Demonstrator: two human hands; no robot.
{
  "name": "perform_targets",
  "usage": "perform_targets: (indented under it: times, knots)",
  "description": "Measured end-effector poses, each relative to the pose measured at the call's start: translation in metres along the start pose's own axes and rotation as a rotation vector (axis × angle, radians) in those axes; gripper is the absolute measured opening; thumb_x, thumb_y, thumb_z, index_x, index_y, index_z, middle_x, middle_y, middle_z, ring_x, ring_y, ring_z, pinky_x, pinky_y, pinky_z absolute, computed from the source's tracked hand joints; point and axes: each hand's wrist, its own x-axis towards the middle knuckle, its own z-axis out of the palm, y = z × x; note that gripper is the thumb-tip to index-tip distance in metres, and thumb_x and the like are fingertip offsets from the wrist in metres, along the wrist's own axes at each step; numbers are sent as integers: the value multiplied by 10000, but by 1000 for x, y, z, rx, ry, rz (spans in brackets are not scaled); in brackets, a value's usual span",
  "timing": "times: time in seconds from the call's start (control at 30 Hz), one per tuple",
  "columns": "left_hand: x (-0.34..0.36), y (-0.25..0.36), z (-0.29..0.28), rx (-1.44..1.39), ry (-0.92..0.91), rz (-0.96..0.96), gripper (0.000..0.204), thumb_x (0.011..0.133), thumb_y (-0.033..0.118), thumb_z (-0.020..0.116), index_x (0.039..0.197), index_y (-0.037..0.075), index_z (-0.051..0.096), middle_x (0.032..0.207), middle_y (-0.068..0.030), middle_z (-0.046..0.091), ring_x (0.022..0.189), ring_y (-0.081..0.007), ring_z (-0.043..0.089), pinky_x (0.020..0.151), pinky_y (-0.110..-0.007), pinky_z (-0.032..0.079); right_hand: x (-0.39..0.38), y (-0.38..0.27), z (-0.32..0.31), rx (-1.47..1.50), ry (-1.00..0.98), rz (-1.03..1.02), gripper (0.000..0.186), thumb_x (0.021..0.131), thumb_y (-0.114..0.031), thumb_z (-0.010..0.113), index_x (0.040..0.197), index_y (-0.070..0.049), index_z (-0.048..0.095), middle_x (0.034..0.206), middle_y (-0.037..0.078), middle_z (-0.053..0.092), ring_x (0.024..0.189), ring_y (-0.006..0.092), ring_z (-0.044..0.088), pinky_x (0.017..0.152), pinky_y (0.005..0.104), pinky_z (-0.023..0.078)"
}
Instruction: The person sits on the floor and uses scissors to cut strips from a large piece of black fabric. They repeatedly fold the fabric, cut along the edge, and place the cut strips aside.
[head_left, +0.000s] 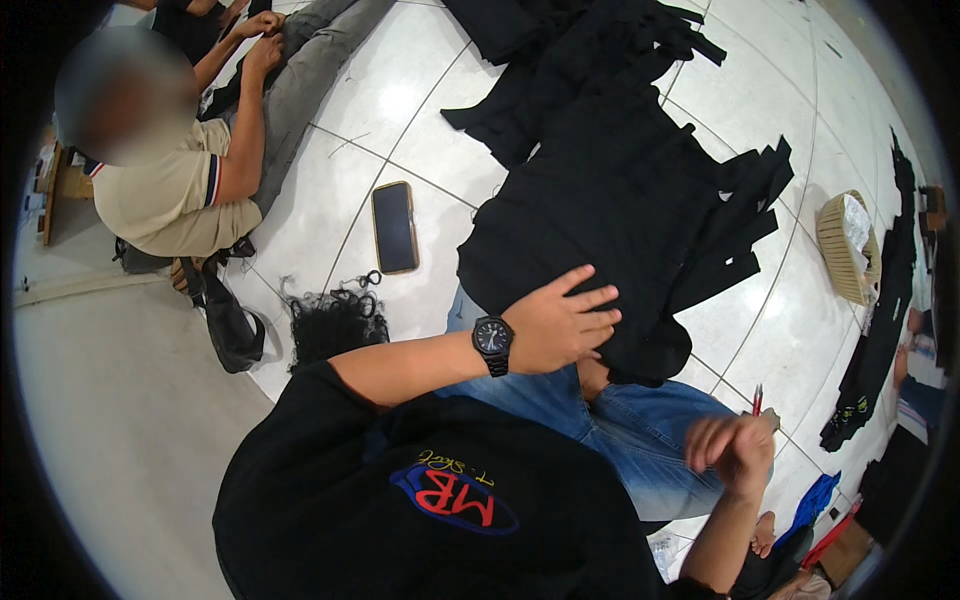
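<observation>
My left hand [565, 318], with a black watch [492, 337] on its wrist, lies flat on black fabric pieces [600, 220], fingers spread toward the right. The near edge of the fabric rests over my legs in blue jeans [640, 425]. Off to the right, over my knee and apart from the fabric, my right hand [735, 450] is curled closed and slightly blurred. A slim red pointed tool [758, 400] sticks up from it; its lower part is hidden, so its exact kind does not show.
A phone [396, 228] lies on the white tiled floor [330, 180] left of the fabric. More black cloth [560, 60] is heaped beyond. At right stand a beige basket [848, 250] and a long black cloth strip [880, 320]. A co-worker [180, 190] sits at upper left.
</observation>
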Motion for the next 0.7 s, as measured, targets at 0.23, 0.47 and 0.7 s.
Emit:
perform_targets:
  times: [0.23,0.47,0.7]
  knots:
    - [-11,-17,-5,45,-2,-93,418,937,400,636,1216,95,702,1393,-53,618,1421,-219,448,1231,-516,219,42,14,17,-1021,2,-100,220,920,-224,656,899,-5,645,890,221,647,898,410,590,829,484,456]
    - [-13,-16,0,4,33,-81,394,934,377,646,1211,104,709,1371,-46,633,1411,-215,459,1224,-514,245,-31,57,-55,-1034,183,-79,243,927,-184,615,762,-8,591,732,214,580,729,396,565,707,484,423]
    - [-17,-15,-9,-60,68,-134,451,904,422,679,1216,98,709,1416,-68,600,1444,-233,418,1223,-541,222,-19,19,-30,256,-313,258,447,1007,-313,591,720,24,649,656,117,644,630,268,630,620,387,465]
